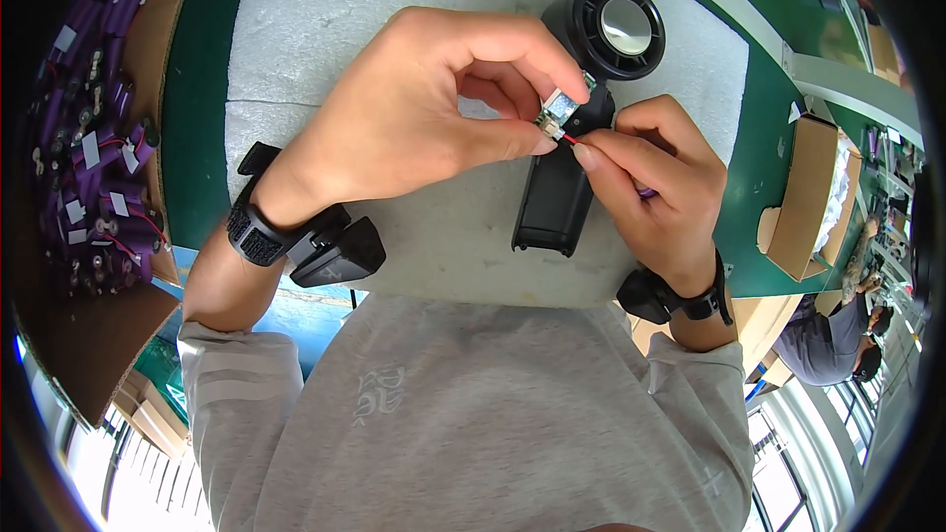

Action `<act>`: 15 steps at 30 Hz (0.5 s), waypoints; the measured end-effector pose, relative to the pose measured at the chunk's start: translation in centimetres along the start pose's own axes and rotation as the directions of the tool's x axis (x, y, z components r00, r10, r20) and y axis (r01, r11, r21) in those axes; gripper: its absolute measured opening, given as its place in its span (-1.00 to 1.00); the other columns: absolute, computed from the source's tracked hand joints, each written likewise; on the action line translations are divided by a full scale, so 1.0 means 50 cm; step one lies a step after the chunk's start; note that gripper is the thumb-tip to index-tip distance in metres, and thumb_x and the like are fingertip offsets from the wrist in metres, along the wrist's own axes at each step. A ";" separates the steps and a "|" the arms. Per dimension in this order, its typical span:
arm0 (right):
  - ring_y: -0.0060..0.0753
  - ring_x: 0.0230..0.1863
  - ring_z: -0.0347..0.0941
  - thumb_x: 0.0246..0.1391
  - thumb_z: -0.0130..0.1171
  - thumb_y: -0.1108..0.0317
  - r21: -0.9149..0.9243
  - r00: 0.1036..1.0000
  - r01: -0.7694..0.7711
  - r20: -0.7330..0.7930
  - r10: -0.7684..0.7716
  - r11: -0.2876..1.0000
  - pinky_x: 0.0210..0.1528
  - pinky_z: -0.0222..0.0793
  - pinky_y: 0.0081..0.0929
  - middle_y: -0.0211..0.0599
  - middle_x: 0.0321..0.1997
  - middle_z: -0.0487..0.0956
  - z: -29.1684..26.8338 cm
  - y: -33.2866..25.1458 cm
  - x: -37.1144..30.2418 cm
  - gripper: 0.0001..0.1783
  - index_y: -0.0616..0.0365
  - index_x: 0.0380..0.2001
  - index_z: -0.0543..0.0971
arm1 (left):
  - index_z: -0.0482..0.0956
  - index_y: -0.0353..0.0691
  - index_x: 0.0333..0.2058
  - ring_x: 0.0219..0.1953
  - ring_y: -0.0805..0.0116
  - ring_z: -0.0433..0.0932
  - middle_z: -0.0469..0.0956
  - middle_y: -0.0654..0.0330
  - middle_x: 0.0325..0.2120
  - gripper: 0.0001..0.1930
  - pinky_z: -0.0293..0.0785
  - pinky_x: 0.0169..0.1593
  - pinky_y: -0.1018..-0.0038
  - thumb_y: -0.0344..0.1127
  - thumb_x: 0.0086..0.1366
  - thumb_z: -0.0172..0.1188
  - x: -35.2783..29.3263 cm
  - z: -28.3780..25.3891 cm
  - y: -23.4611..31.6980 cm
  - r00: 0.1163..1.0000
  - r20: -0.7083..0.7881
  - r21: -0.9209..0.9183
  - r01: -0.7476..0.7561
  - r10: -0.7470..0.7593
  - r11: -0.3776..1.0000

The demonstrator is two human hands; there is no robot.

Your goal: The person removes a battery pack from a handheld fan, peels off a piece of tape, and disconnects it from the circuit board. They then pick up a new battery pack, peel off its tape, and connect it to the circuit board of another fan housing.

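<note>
My left hand [424, 108] is closed, pinching a small circuit board [561, 108] between thumb and index finger. At the board's lower end is a pale connector, where a short red wire [570, 140] meets it. My right hand [670, 172] grips that wire between thumb and forefinger. A bit of something purple [646, 193] shows within its curled fingers; most of it is hidden. Under both hands lies a black handheld fan, its round head [626, 28] pointing away from me and its hollow handle [554, 202] toward me.
White foam sheeting [315, 30] covers part of the green table [197, 138]. At the left, a cardboard box [163, 49] holds several purple battery cells [99, 153] with wires. An open carton [800, 202] with white contents stands at the right. Beyond it is another person [823, 345].
</note>
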State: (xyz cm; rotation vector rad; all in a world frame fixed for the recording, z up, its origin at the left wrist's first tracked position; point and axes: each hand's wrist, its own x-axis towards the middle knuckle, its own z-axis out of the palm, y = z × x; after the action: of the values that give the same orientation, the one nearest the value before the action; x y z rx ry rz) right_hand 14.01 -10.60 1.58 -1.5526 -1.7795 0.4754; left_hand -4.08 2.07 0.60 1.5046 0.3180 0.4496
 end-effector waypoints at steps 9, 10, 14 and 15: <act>-0.56 -0.58 0.33 -0.17 0.35 0.55 0.000 1.000 0.008 -0.012 -0.008 1.000 -0.61 0.16 -0.62 -0.36 -0.45 0.44 0.000 -0.003 0.001 -0.87 0.24 -0.46 0.63 | 0.59 -0.31 -0.21 -0.25 0.42 0.58 0.56 0.18 -0.30 -0.65 0.56 -0.14 0.52 -0.75 0.00 0.25 0.000 0.004 -0.003 1.000 0.007 -0.002 -0.008 0.008 1.000; -0.55 -0.56 0.34 -0.15 0.33 0.56 0.011 1.000 -0.008 0.002 0.008 1.000 -0.58 0.16 -0.62 -0.34 -0.45 0.44 -0.001 -0.004 0.000 -0.89 0.27 -0.45 0.64 | 0.59 -0.31 -0.21 -0.25 0.42 0.58 0.56 0.18 -0.30 -0.65 0.56 -0.14 0.52 -0.75 0.00 0.25 0.000 0.004 -0.002 1.000 0.009 -0.002 -0.008 0.008 1.000; -0.55 -0.55 0.35 -0.07 0.28 0.57 0.041 0.995 0.064 0.075 -0.067 0.997 -0.57 0.19 -0.62 -0.31 -0.44 0.45 -0.010 0.003 0.001 -0.92 0.33 -0.44 0.60 | 0.60 -0.28 -0.18 -0.24 0.40 0.58 0.56 0.18 -0.29 -0.60 0.57 -0.16 0.51 -0.78 -0.02 0.21 0.001 0.004 -0.003 0.999 -0.012 0.061 -0.037 0.037 0.997; -0.55 -0.55 0.35 -0.07 0.28 0.57 0.042 0.995 0.064 0.075 -0.067 0.997 -0.57 0.19 -0.62 -0.31 -0.44 0.45 -0.011 0.008 0.000 -0.92 0.33 -0.44 0.60 | 0.61 -0.27 -0.17 -0.24 0.39 0.58 0.57 0.17 -0.28 -0.58 0.57 -0.17 0.51 -0.77 -0.04 0.20 0.001 0.003 -0.004 0.998 -0.003 0.096 -0.058 0.059 0.994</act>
State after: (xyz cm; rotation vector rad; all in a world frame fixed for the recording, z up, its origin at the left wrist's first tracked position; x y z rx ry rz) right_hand 14.69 -10.61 1.71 -1.4615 -1.8622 0.5411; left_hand -3.93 1.95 0.44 1.6097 0.3042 0.4913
